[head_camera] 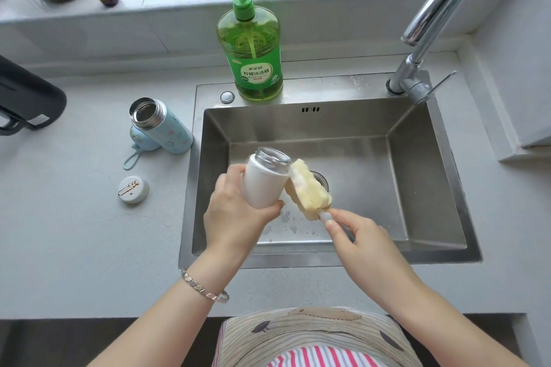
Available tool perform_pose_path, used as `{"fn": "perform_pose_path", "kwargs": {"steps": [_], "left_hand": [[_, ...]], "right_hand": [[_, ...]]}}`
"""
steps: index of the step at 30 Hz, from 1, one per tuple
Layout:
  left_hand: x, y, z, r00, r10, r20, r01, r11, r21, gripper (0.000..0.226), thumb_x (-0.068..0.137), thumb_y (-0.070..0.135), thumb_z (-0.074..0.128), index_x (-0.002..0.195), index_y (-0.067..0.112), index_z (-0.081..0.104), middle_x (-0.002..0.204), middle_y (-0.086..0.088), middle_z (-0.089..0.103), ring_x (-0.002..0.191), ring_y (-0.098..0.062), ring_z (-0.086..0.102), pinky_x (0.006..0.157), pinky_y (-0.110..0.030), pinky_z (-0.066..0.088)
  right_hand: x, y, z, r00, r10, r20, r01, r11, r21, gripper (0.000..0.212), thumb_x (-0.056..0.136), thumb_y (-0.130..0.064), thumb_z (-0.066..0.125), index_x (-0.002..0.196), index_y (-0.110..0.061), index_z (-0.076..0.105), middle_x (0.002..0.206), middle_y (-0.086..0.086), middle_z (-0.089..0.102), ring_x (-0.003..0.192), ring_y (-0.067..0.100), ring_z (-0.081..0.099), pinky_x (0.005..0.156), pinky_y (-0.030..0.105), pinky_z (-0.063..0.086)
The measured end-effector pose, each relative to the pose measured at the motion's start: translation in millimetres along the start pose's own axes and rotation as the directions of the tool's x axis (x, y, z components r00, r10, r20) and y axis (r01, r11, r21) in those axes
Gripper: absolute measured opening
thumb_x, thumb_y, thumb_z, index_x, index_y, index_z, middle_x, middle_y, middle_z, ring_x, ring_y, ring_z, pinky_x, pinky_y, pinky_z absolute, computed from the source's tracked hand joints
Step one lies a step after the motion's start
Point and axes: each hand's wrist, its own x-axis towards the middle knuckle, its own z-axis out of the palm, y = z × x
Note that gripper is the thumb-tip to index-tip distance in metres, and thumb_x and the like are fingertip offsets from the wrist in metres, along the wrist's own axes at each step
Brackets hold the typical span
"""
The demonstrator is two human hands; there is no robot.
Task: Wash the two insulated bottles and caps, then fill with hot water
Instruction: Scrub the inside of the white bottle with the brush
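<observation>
Far to the left of the sink (423,194), a dark appliance (26,98) is cut off by the frame edge, and I cannot tell what it is. Beside the sink's left rim, the blue bottle (167,128) stands open on the grey counter (74,241), half hiding its blue cap (143,141). The white cap (133,189) lies nearer, its gold print too small to read.

Over the basin, the left hand (238,208) wraps round the white bottle (265,185), which is tilted with its open mouth up. Fingers cover its base. A yellow sponge brush (308,191) lies against the bottle's side. The right hand (363,241) pinches its white handle, hiding most of it.

Green dish soap (252,50) stands on the sink's back rim. At the right rear corner, the tap (441,12) runs out of frame.
</observation>
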Motion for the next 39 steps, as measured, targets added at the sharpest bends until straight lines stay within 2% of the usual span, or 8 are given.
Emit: {"fn": "perform_pose_path", "kwargs": {"steps": [9, 13, 17, 23, 27, 30, 34, 39], "left_hand": [[-1, -2, 0, 0.999, 0.024, 0.045, -0.03, 0.986, 0.161, 0.06, 0.061, 0.045, 0.077, 0.109, 0.029, 0.044, 0.101, 0.008, 0.049, 0.093, -0.019, 0.052, 0.069, -0.032, 0.043], [4, -5, -3, 0.999, -0.007, 0.031, 0.006, 0.999, 0.035, 0.058, 0.059, 0.042, 0.08, 0.104, 0.03, 0.044, 0.099, 0.01, 0.05, 0.092, -0.019, 0.055, 0.074, -0.036, 0.048], [0, -4, -7, 0.987, 0.109, 0.121, -0.101, 0.992, -0.073, 0.062, 0.056, 0.035, 0.084, 0.105, 0.037, 0.047, 0.097, 0.021, 0.051, 0.091, -0.012, 0.054, 0.074, -0.032, 0.046], [6, -19, -23, 0.934, 0.27, 0.234, -0.271, 0.962, -0.028, 0.073, 0.052, 0.03, 0.087, 0.109, 0.046, 0.045, 0.104, 0.021, 0.056, 0.096, -0.009, 0.054, 0.076, -0.032, 0.048], [11, -30, -29, 0.909, 0.354, 0.22, -0.392, 0.906, 0.162, 0.073, 0.052, 0.035, 0.084, 0.112, 0.046, 0.045, 0.106, 0.019, 0.056, 0.097, -0.014, 0.053, 0.071, -0.036, 0.049], [10, -28, -28, 0.816, 0.53, 0.232, -0.575, 0.785, 0.231, 0.075, 0.046, 0.034, 0.084, 0.113, 0.039, 0.05, 0.101, 0.015, 0.059, 0.086, -0.018, 0.057, 0.058, -0.029, 0.046], [10, -22, -22, 0.721, 0.643, 0.259, -0.69, 0.63, 0.356, 0.083, 0.032, 0.031, 0.085, 0.107, 0.033, 0.051, 0.088, 0.009, 0.062, 0.067, -0.019, 0.056, 0.046, -0.022, 0.028], [0, -28, -22, 0.727, 0.648, 0.227, -0.686, 0.666, 0.294, 0.073, 0.041, 0.039, 0.073, 0.11, 0.033, 0.05, 0.095, 0.015, 0.049, 0.071, -0.017, 0.053, 0.044, -0.018, 0.028]], "right_hand": [[0, 5, 5, 1.0, 0.006, -0.028, -0.007, 1.0, -0.026, 0.02, 0.096, -0.029, 0.042, 0.103, -0.024, 0.06, 0.097, 0.01, 0.069, 0.098, 0.027, 0.06, 0.085, 0.043, 0.047], [-7, 1, 3, 0.998, -0.055, -0.01, 0.055, 0.998, -0.019, 0.018, 0.096, -0.032, 0.04, 0.102, -0.03, 0.057, 0.09, 0.009, 0.068, 0.077, 0.022, 0.059, 0.079, 0.04, 0.048], [6, 5, -5, 0.997, -0.047, -0.059, 0.046, 0.999, -0.005, 0.019, 0.096, -0.026, 0.044, 0.099, -0.027, 0.063, 0.098, 0.013, 0.068, 0.096, 0.026, 0.06, 0.085, 0.037, 0.046], [13, 12, -34, 0.996, -0.094, 0.01, 0.094, 0.995, 0.019, 0.022, 0.094, -0.024, 0.05, 0.107, -0.031, 0.066, 0.053, -0.035, 0.053, 0.061, -0.015, 0.05, 0.063, 0.012, 0.036], [5, 7, -63, 0.98, -0.186, 0.076, 0.196, 0.969, -0.149, 0.02, 0.092, -0.037, 0.048, 0.099, -0.036, 0.066, 0.049, -0.027, 0.051, 0.05, 0.004, 0.045, 0.053, 0.017, 0.033], [10, 1, -67, 0.956, -0.199, 0.215, 0.289, 0.763, -0.578, 0.029, 0.095, -0.049, 0.035, 0.101, -0.037, 0.06, 0.054, -0.009, 0.048, 0.057, 0.011, 0.047, 0.056, 0.023, 0.035], [21, 2, -60, 0.827, -0.447, 0.342, 0.544, 0.479, -0.689, 0.034, 0.093, -0.043, 0.032, 0.081, -0.028, 0.06, 0.051, -0.006, 0.047, 0.051, 0.021, 0.05, 0.045, 0.026, 0.031], [27, -9, -69, 0.908, -0.382, 0.172, 0.407, 0.707, -0.579, 0.026, 0.091, -0.049, 0.043, 0.092, -0.041, 0.067, 0.044, -0.015, 0.047, 0.044, 0.005, 0.035, 0.049, 0.021, 0.031]]}}
